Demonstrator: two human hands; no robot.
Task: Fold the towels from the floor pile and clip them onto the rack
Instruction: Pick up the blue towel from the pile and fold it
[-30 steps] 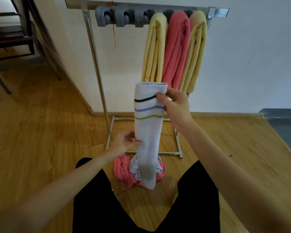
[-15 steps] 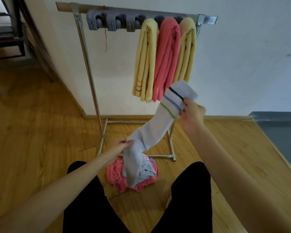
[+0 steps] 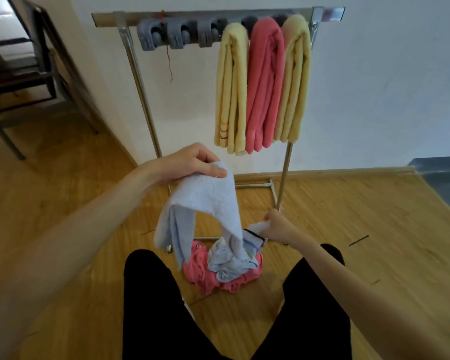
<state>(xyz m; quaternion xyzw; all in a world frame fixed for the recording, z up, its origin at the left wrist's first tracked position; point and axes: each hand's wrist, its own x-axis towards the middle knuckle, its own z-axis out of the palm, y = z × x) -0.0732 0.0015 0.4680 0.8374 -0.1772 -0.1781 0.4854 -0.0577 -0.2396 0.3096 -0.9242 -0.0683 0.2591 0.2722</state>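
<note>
Head view: left hand (image 3: 192,166) at centre frame, pinching the fold of the pale blue towel (image 3: 205,203), draped over in an arch. Right hand (image 3: 277,227) lower right of centre, gripping the striped end just above the floor pile (image 3: 226,271). Rack (image 3: 218,15) along the top, three towels clipped at right, three grey clips (image 3: 178,33) free. Risk: dangling end likely to snag the pile, spoiling the fold.

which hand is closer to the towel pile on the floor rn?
Right. The right hand pinches the striped end of the white towel just above the floor pile. The left hand holds the towel's other end raised well above it.
</note>
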